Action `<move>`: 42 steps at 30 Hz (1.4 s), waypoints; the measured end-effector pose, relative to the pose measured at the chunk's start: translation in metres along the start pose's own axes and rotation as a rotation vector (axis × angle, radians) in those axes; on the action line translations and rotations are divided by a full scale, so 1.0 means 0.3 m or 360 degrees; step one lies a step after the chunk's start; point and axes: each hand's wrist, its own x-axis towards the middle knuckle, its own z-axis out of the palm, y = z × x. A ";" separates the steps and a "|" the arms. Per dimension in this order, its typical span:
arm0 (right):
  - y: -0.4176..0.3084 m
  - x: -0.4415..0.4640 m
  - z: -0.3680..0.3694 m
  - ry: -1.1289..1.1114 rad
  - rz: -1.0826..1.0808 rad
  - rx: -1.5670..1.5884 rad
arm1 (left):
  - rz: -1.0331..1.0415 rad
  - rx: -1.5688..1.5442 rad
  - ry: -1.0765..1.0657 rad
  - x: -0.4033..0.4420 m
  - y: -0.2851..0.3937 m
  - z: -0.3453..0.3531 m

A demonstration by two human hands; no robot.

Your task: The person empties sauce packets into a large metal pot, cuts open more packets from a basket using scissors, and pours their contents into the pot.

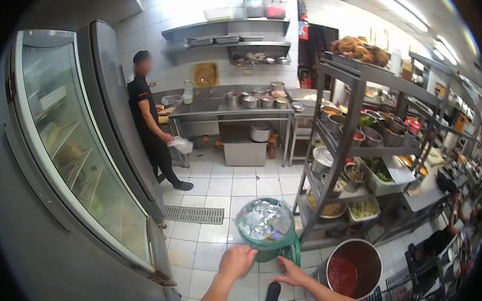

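A green trash bin (244,238) full of crumpled clear plastic and wrappers (266,219) stands on the tiled floor ahead of me. My left hand (237,264) is closed at the near left of its rim, the fingers curled over the edge. Close to the bin's near right side, my right hand (292,273) has its fingers apart and holds nothing. Beside the bin on the right is a green lid-like piece (293,252), partly hidden behind the bin.
A large pot of red sauce (376,255) stands to the right, below a metal rack (352,82) of food containers. Fridges (82,142) line the left. A co-worker (147,112) holding a plastic bag (181,145) stands near the sink counter (206,118). A floor drain (194,214) lies ahead.
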 end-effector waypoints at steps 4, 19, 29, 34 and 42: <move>-0.032 -0.094 -0.033 0.0164 0.0008 0.0131 | 0.0141 -0.0161 0.0064 0.000 0.116 -0.017; 0.010 -1.036 -1.213 0.2052 -0.1273 0.1464 | -0.0107 -0.0043 -0.0164 -0.222 0.271 0.295; -0.094 -0.486 -0.928 0.0664 -0.0374 0.1991 | 0.0016 0.0087 -0.0020 -0.178 0.455 0.364; -0.066 -0.825 -1.201 0.1329 -0.1010 0.2334 | 0.0011 0.0126 -0.0018 -0.198 0.558 0.386; -0.195 -0.550 -1.160 0.0908 -0.0873 0.1915 | 0.0193 0.0001 -0.0362 -0.149 0.745 0.442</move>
